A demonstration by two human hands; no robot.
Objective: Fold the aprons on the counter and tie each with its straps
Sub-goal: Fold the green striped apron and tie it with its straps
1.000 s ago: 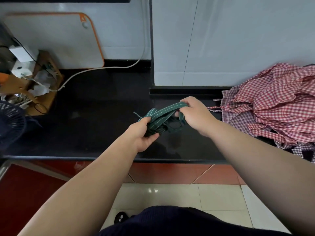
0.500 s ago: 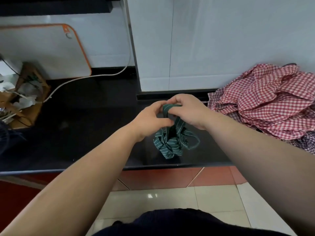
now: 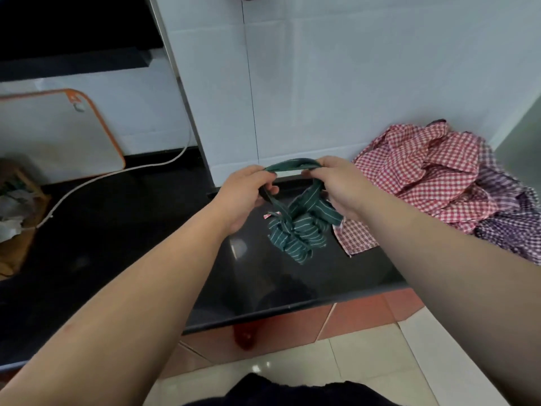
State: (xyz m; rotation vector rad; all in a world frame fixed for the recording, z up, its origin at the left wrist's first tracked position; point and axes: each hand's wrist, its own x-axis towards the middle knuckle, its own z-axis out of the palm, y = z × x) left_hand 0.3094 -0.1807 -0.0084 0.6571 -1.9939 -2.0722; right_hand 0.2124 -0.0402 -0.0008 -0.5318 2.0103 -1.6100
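My left hand (image 3: 245, 197) and right hand (image 3: 341, 186) pinch the strap (image 3: 289, 164) of the green striped apron (image 3: 297, 234), bunched below them over the black counter (image 3: 117, 230). Checked aprons (image 3: 433, 168) heap rightward; a cluttered wooden box (image 3: 16, 250) sits far left.

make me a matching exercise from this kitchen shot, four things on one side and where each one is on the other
Things
1 green striped apron
2 red checked aprons
3 white cable
4 orange-rimmed board

Places
a leaning at the back left
b gripped by the left hand and right hand
c heaped at the right end
d trailing across the counter

Pairs: 1-b, 2-c, 3-d, 4-a
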